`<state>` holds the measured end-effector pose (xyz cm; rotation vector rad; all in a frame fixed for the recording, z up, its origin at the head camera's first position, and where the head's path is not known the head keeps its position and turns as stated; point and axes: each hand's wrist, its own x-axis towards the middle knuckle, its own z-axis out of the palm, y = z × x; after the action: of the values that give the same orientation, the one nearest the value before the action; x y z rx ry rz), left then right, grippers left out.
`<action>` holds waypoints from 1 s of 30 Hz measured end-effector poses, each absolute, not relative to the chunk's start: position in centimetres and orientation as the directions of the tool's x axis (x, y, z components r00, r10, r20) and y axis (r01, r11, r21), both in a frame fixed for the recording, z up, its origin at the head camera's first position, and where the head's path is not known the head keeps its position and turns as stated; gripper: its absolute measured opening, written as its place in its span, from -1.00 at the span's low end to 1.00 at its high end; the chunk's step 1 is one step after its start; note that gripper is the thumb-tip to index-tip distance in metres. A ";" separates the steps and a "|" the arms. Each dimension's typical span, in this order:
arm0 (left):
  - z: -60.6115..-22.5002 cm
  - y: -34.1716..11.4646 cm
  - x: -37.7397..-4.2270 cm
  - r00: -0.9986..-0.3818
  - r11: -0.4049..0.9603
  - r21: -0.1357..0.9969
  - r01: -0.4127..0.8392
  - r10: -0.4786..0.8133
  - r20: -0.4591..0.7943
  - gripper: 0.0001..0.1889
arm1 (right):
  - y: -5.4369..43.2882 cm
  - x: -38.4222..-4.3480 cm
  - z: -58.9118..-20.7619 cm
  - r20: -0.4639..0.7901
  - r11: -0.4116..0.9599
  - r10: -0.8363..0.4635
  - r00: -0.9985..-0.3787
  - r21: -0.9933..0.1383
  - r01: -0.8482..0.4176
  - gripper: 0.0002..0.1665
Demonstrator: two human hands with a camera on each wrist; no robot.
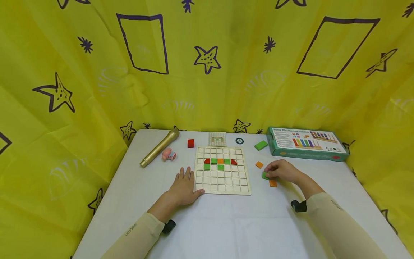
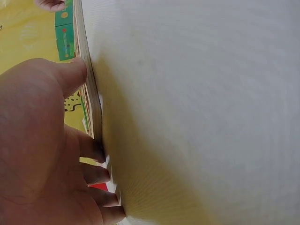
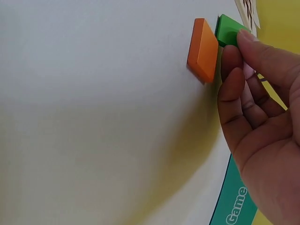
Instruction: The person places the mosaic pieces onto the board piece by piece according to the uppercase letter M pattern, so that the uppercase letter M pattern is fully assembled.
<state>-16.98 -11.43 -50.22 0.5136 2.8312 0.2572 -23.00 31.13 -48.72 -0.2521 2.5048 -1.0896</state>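
Observation:
My right hand (image 1: 282,170) pinches a green square tile (image 3: 229,29) between thumb and fingers, to the right of the wooden grid board (image 1: 223,183). An orange tile (image 3: 203,50) lies just beside it, and a second orange tile (image 1: 259,164) is a little farther back. My left hand (image 1: 185,187) rests with fingers spread at the board's left edge, the thumb touching its near left corner. On the board sit red rounded tiles (image 1: 234,162), several green tiles (image 1: 220,167) and one orange tile (image 1: 220,161). The left wrist view shows the thumb against the board's side.
Behind the board lies a small pattern card (image 1: 217,139), with a red block (image 1: 191,143) to its left and a round dark disc (image 1: 239,141) to its right. A gold microphone (image 1: 160,147) and small pink figure (image 1: 169,154) lie left; green blocks (image 1: 261,145) and a game box (image 1: 307,144) stand right.

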 end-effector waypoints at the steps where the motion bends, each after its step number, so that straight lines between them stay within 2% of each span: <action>1: -50.2 -11.4 -17.0 -0.906 0.922 0.217 0.319 0.364 -0.214 -0.01 | 31.0 -23.1 -48.8 -0.283 0.676 -0.316 -0.906 -0.736 -0.006 -0.79; 30: -49.4 -11.4 -16.6 -0.903 0.915 0.228 0.332 0.379 -0.204 -0.03 | 27.1 -26.4 -47.5 -0.274 0.683 -0.359 -0.892 -0.729 -0.051 -0.85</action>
<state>-16.64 -11.37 -49.44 0.5342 2.8322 0.2750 -26.37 27.11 -47.55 -0.3198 2.4984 -1.0656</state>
